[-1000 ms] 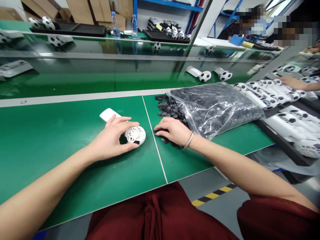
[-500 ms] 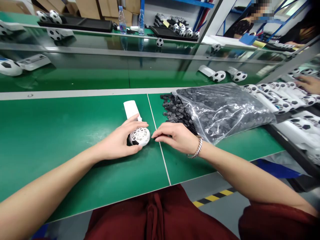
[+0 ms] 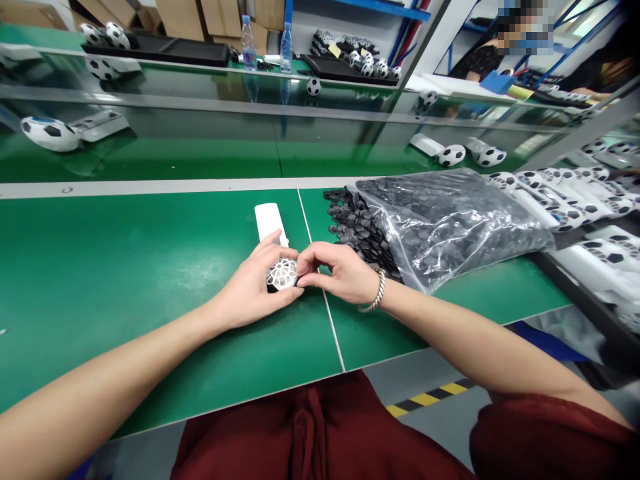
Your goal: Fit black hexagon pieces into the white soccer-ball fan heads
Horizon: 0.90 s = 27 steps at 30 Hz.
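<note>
Closest to the body, the left hand (image 3: 253,283) and the right hand (image 3: 337,267) meet over a white lattice ball (image 3: 281,275), a football-patterned shell with black patches showing through its openings. It sits just in front of the person, on the green work mat (image 3: 125,253), and lies mostly within the left hand's hold, so the left is the nearer hand. The left fingers (image 3: 270,253) curl closed around its far and left sides, with the palm behind it, gripping it. The right fingers (image 3: 313,257) are loosely bent and only part open, their tips reaching the ball's right side; whether they grip it or only touch it I cannot tell. A white plastic handle (image 3: 269,223) runs from the ball straight away from the person, its long axis leaning slightly left of the line of the forearms, its lower end meeting the ball beneath the left fingers. A white seam line (image 3: 325,313) crosses the mat under the right hand. Just beyond that hand lies a heap of small black hexagonal pieces (image 3: 357,227), spilling from a clear plastic bag (image 3: 445,230). Further right, white football-patterned fans (image 3: 565,207) lie in rows, and beyond the glass panel (image 3: 200,100), water bottles (image 3: 249,43) stand on a far bench.
</note>
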Each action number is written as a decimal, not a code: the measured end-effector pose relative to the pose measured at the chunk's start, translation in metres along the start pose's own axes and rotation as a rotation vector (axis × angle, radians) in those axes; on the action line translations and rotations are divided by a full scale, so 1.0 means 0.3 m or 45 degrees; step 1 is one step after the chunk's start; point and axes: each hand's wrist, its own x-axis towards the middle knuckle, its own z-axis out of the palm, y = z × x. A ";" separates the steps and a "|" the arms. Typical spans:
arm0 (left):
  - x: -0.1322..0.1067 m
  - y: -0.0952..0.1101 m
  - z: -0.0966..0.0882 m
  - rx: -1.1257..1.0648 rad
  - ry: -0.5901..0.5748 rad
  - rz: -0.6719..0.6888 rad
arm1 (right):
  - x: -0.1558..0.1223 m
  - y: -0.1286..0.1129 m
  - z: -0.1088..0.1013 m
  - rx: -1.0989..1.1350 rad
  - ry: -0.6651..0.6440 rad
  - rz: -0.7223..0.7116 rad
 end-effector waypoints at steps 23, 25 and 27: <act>0.001 -0.024 -0.014 0.013 -0.108 0.093 | -0.056 0.014 -0.093 -0.465 -0.096 0.432; 0.007 -0.031 -0.017 0.020 -0.109 0.128 | -0.080 0.020 -0.111 -0.674 -0.149 0.514; 0.013 -0.038 -0.020 0.022 -0.130 0.190 | -0.091 0.025 -0.112 -0.743 -0.191 0.570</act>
